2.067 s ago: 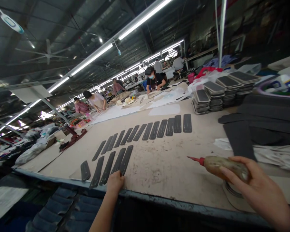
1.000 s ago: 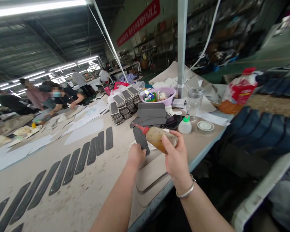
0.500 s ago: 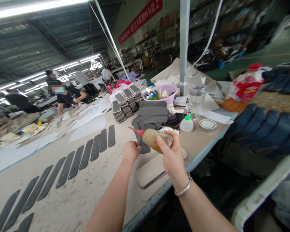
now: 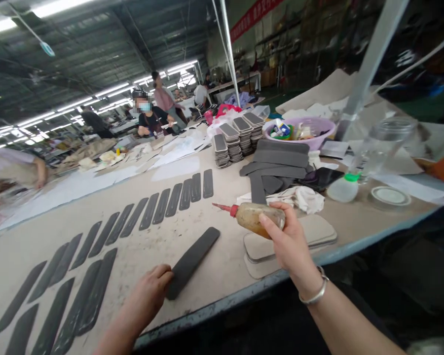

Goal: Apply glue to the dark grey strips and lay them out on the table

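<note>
My left hand (image 4: 153,291) pinches the lower end of a dark grey strip (image 4: 194,259), which lies slanted on the table near its front edge. My right hand (image 4: 286,236) is wrapped round a glue bottle (image 4: 257,218) of amber liquid, held tilted with its red nozzle pointing left. Beyond my left hand, rows of glossy dark strips (image 4: 133,217) lie across the table (image 4: 140,256). Under and beside my right hand is a stack of beige rounded panels (image 4: 320,229). A pile of dark grey pieces (image 4: 279,158) lies behind the bottle.
Stacked small panels (image 4: 227,143) and a purple basin (image 4: 318,140) stand at the back. On the right are a green-capped bottle (image 4: 344,187), a clear jar (image 4: 388,143), a round lid (image 4: 390,195) and a metal post (image 4: 372,64). A masked person (image 4: 153,118) works across the table.
The view has swung left. My left hand has moved left and towards the front edge, and a dark strip now shows in it. My right hand still holds the bottle.
</note>
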`<state>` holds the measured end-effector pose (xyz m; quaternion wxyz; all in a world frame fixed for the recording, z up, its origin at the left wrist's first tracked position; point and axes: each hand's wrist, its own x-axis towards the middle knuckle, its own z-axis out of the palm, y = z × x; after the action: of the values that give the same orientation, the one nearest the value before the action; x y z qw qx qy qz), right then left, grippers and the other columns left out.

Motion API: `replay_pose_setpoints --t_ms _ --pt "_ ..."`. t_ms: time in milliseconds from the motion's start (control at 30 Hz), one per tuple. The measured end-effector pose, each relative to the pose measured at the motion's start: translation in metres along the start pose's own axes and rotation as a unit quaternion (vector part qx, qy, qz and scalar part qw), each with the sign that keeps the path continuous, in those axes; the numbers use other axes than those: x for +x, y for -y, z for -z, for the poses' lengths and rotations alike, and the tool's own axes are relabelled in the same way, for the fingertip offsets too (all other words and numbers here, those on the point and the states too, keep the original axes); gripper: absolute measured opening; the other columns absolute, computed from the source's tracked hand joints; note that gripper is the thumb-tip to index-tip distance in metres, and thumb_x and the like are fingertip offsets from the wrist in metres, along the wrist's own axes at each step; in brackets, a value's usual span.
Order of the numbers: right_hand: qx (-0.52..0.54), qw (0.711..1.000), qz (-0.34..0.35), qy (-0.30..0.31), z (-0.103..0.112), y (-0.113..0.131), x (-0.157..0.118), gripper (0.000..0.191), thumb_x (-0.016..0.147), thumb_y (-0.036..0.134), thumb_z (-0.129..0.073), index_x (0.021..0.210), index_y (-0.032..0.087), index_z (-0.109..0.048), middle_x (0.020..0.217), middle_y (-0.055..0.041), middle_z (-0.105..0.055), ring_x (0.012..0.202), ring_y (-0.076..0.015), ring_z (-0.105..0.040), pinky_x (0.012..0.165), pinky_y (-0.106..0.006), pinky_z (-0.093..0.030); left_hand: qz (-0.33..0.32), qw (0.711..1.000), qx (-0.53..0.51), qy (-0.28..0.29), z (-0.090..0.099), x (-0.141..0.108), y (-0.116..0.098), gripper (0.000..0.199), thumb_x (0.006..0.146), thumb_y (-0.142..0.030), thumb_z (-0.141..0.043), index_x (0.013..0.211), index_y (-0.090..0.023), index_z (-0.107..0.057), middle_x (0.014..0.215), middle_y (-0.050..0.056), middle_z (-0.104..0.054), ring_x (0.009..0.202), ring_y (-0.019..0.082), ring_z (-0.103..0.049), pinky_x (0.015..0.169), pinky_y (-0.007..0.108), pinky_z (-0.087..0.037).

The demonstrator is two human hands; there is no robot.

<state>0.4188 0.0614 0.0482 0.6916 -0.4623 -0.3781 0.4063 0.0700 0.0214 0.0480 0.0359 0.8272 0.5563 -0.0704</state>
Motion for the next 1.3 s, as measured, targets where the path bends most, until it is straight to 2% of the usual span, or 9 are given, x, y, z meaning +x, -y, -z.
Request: replay_pose_setpoints --t_ms 67,167,300,367,433,600,833,1033,1300 --pt "-0.04 0.998 -0.015 0.044 -0.011 -0.005 -0.015 0.045 0.074 0.042 -0.069 0.109 0.023 -0.049 0.091 -0.0015 -0.059 0.078 -0.0173 -0.056 0.069 -0.03 -0.048 0.036 0.999 -0.02 -0.019 -0.012 -0.014 0.004 0.03 0.088 -0.015 -0.036 0.093 -0.019 -0.065 0.096 0.007 -0.063 0.084 0.017 -0.061 0.077 0.029 -0.047" --pt "-0.11 0.989 -0.015 0.101 -0.027 -0.012 -0.037 0.043 0.075 0.043 -0.067 0.108 0.022 -0.049 0.091 -0.0021 -0.059 0.077 -0.0182 -0.056 0.069 -0.032 -0.048 0.096 0.991 -0.03 -0.091 -0.025 -0.032 0.003 0.027 0.089 -0.02 -0.038 0.095 -0.018 -0.064 0.097 0.008 -0.064 0.083 0.018 -0.062 0.077 0.03 -0.049" --pt "-0.216 0.954 0.089 0.189 -0.049 -0.023 -0.062 0.034 0.078 0.036 -0.065 0.105 0.022 -0.05 0.098 -0.0046 -0.055 0.088 -0.0214 -0.055 0.08 -0.037 -0.046 0.12 0.976 -0.045 -0.176 -0.043 -0.053 0.001 0.024 0.089 -0.025 -0.044 0.096 -0.016 -0.065 0.097 0.008 -0.063 0.087 0.018 -0.062 0.08 0.03 -0.05" --pt "-0.234 0.929 0.158 0.24 -0.059 -0.029 -0.072 0.03 0.079 0.03 -0.063 0.105 0.022 -0.05 0.102 -0.0059 -0.053 0.095 -0.0228 -0.052 0.086 -0.039 -0.044 0.116 0.974 -0.058 -0.187 -0.052 -0.061 0.001 0.024 0.089 -0.026 -0.045 0.096 -0.017 -0.066 0.098 0.008 -0.063 0.088 0.018 -0.061 0.081 0.03 -0.05" --pt "-0.236 0.908 0.193 0.287 -0.069 -0.035 -0.082 0.028 0.081 0.025 -0.061 0.105 0.022 -0.049 0.103 -0.0069 -0.051 0.098 -0.0233 -0.05 0.087 -0.039 -0.043 0.111 0.974 -0.068 -0.184 -0.059 -0.065 0.003 0.024 0.089 -0.025 -0.045 0.095 -0.017 -0.067 0.099 0.008 -0.063 0.089 0.017 -0.061 0.082 0.03 -0.05" --pt "-0.228 0.883 0.199 0.357 -0.09 -0.048 -0.101 0.029 0.082 0.019 -0.059 0.108 0.02 -0.048 0.104 -0.0087 -0.047 0.101 -0.0238 -0.047 0.087 -0.04 -0.044 0.102 0.974 -0.095 -0.18 -0.064 -0.066 0.007 0.022 0.088 -0.022 -0.047 0.094 -0.016 -0.068 0.098 0.007 -0.064 0.09 0.018 -0.059 0.083 0.031 -0.05" --pt "-0.212 0.878 0.195 0.382 -0.106 -0.058 -0.114 0.032 0.081 0.014 -0.058 0.11 0.021 -0.047 0.105 -0.0086 -0.045 0.1 -0.0229 -0.047 0.088 -0.041 -0.046 0.087 0.97 -0.12 -0.194 -0.064 -0.066 0.009 0.022 0.089 -0.022 -0.047 0.091 -0.017 -0.068 0.095 0.006 -0.065 0.088 0.017 -0.059 0.083 0.031 -0.05" --pt "-0.233 0.874 0.198 0.378 -0.106 -0.059 -0.111 0.032 0.08 0.014 -0.058 0.11 0.021 -0.048 0.104 -0.0088 -0.046 0.1 -0.023 -0.048 0.089 -0.041 -0.046 0.088 0.97 -0.127 -0.19 -0.065 -0.066 0.013 0.025 0.089 -0.025 -0.045 0.09 -0.017 -0.069 0.095 0.008 -0.065 0.088 0.017 -0.061 0.081 0.031 -0.051" --pt "-0.316 0.879 0.218 0.281 -0.079 -0.053 -0.079 0.024 0.082 0.02 -0.058 0.105 0.02 -0.05 0.101 -0.009 -0.049 0.098 -0.0244 -0.05 0.088 -0.044 -0.046 0.081 0.967 -0.145 -0.194 -0.07 -0.066 0.023 0.029 0.087 -0.034 -0.047 0.088 -0.021 -0.072 0.095 0.007 -0.067 0.086 0.017 -0.064 0.08 0.028 -0.053"
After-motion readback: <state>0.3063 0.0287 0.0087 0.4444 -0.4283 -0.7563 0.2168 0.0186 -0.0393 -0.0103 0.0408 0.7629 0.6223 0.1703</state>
